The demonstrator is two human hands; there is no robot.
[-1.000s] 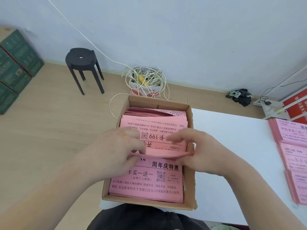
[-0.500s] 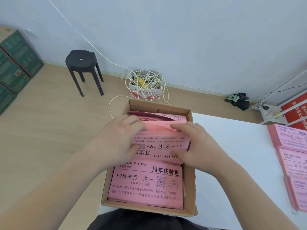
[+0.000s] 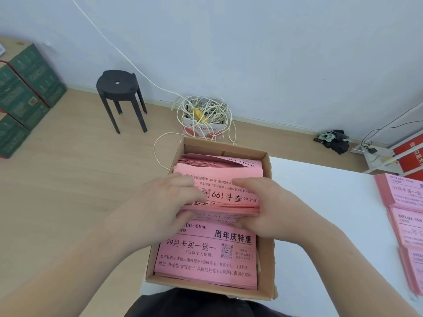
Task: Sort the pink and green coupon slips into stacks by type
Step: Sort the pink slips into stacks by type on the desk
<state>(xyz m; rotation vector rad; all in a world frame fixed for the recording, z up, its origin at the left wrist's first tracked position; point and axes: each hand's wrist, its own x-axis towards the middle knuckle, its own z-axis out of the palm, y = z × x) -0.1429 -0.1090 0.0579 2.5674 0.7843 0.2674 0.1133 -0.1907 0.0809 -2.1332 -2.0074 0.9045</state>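
Your left hand (image 3: 164, 202) and right hand (image 3: 270, 209) each grasp one end of a bundle of pink slips (image 3: 229, 186), fingers curled round its left and right edges, in the middle of the cardboard box (image 3: 266, 259) at the near left corner of the white table (image 3: 320, 213). The bundle's long axis runs left to right, and its print reads upside down to you. A nearer stack (image 3: 206, 255) in the box reads upright. More pink stacks (image 3: 405, 195) lie at the table's right edge.

Black stool (image 3: 117, 86) near tangled cable (image 3: 204, 110); green cartons (image 3: 25, 88) far left.
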